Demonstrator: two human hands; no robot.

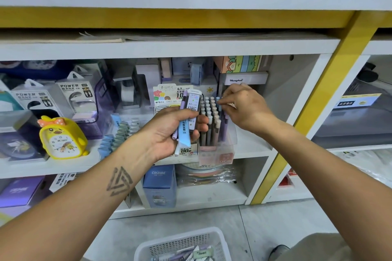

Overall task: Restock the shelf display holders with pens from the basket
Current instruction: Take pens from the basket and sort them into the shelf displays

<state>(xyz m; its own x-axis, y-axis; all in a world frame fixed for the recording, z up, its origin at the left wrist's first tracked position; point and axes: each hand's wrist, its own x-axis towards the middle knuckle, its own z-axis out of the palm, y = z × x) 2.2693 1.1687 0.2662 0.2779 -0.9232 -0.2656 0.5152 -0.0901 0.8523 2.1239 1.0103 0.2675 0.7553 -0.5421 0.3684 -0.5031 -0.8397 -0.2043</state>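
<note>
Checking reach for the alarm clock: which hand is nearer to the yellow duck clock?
Left. The left hand is right of the yellow duck clock; the right hand is farther right.

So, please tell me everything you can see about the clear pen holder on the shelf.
The clear pen holder looks like transparent plastic and stands upright on the white shelf, right of a printed pen box. It is nearly full of upright pens with grey, beige and purple caps in tidy rows. The right hand pinches a pen at its back right corner; the left hand overlaps its left edge.
</note>
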